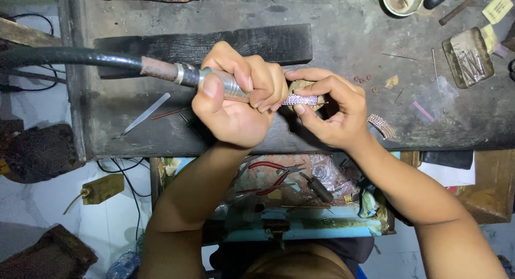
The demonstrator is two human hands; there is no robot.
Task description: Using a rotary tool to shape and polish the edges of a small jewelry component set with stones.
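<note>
Two hands meet over the bench edge. My left hand [233,99] is clenched around the metal handpiece [228,85] of a flexible-shaft tool, its black hose [64,56] trailing off to the left. My right hand [330,105] pinches a narrow stone-set jewellery strip [300,100] between thumb and fingers, braced on a small block. The tool's tip sits right at the strip's end, so I judge a slip could scar a setting or nick my fingertips, since they lie so near the point. The dark wooden bench [348,38] is scarred and dusty. A curved stone-set piece [381,125] lies near my right wrist, and a tin of burs [468,56] sits at the far right. Red-handled pliers [273,166] rest in the open drawer below.
</note>
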